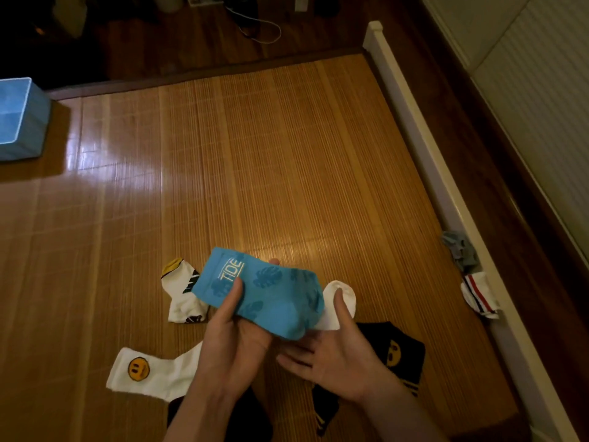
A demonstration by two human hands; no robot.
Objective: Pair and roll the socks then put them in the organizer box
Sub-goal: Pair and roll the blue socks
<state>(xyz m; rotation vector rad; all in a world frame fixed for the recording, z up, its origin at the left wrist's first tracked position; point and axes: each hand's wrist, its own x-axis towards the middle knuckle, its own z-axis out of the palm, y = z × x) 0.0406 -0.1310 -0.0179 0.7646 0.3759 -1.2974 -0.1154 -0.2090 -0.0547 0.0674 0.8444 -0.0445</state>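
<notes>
A blue sock (271,295) with a leaf pattern, "TIDE" lettering and a white toe is held above the bamboo mat. My left hand (232,339) grips its cuff end, thumb on top and fingers underneath. My right hand (334,352) pinches the white toe end with its thumb pressing on top. The blue organizer box (22,119) stands at the far left edge of the mat. Loose socks lie around: a white one with a yellow smiley (149,373), a white one with a yellow toe (181,291), and a black one with a yellow face (398,352).
A grey sock (460,250) and a white sock with red and dark stripes (479,296) lie by the white bed rail (424,148) on the right. More dark socks (248,419) sit under my forearms. Dark floor with a white cable (264,30) lies beyond the mat.
</notes>
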